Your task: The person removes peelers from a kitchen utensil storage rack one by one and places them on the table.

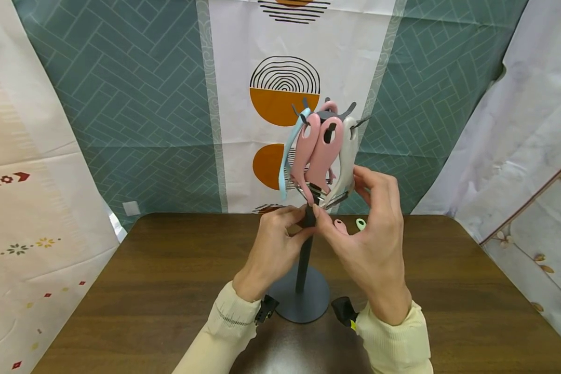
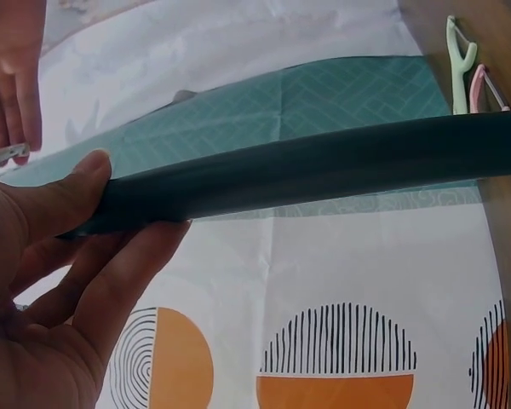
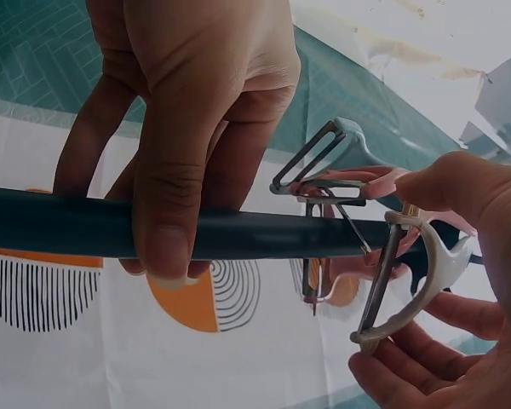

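Note:
Several peelers hang from the hooks of a dark utensil stand (image 1: 305, 254) in the head view. Two pink peelers (image 1: 324, 156) face me, with a light blue peeler (image 1: 287, 156) on the left and a white peeler (image 1: 348, 150) on the right. My left hand (image 1: 273, 246) grips the pole just below the peelers, thumb on one side and fingers on the other. My right hand (image 1: 374, 239) is spread beside the white peeler, fingers at its far side. Its thumb reaches toward the pink peelers' lower ends; exact finger contact is partly hidden.
Behind the stand, a pink peeler (image 1: 340, 226) and a green peeler (image 1: 361, 224) are on the brown table (image 1: 177, 280), partly hidden by my right hand. Patterned cloths (image 1: 145, 104) hang at the back and sides. The round base (image 1: 290, 306) stands between my forearms.

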Demonstrator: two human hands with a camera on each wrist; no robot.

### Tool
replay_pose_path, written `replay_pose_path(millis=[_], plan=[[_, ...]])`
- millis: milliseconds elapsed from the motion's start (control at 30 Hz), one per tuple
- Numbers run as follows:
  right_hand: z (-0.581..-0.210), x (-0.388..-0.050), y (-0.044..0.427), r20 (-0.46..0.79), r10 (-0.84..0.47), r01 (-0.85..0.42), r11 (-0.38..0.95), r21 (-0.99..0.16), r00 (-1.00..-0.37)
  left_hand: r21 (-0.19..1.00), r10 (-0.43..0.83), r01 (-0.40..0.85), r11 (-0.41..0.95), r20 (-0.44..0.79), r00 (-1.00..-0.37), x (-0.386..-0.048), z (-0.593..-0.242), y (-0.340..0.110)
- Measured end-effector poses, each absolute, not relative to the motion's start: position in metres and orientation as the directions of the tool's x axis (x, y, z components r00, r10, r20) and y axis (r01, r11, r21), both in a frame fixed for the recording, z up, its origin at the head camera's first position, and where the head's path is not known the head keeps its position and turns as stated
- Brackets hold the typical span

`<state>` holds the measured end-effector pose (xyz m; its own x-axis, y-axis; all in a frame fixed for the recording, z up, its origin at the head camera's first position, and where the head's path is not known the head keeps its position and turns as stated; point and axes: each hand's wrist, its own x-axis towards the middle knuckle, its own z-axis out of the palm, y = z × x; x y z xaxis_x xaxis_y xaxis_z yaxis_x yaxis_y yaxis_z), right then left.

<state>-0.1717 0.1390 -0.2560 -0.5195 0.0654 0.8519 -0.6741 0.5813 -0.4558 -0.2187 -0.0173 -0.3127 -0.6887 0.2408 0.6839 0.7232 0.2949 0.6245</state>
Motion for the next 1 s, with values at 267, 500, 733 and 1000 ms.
replay_pose_path(millis=[267, 500, 733, 1000], plan=[[-0.2561, -0.1736, 0.1398, 0.852, 0.066, -0.688, 0.559, -0.463, -0.52, 0.6, 0.23, 0.739, 0.307, 0.707, -0.669, -0.2221, -0.3135, -0.0191], [-0.2559, -0.175, 0.1409, 0.841, 0.074, -0.684, 0.545, -0.484, -0.536, 0.588, 0.223, 0.738, 0.329, 0.711, -0.666, -0.2239, -0.3131, -0.021], [-0.2558, -0.1763, 0.1416, 0.84, 0.072, -0.684, 0.545, -0.485, -0.538, 0.595, 0.206, 0.721, 0.355, 0.703, -0.681, -0.226, -0.3127, -0.0224], [-0.2567, -0.1782, 0.1422, 0.846, 0.075, -0.694, 0.536, -0.48, -0.528, 0.6, 0.199, 0.706, 0.378, 0.692, -0.694, -0.2253, -0.3129, -0.0228]])
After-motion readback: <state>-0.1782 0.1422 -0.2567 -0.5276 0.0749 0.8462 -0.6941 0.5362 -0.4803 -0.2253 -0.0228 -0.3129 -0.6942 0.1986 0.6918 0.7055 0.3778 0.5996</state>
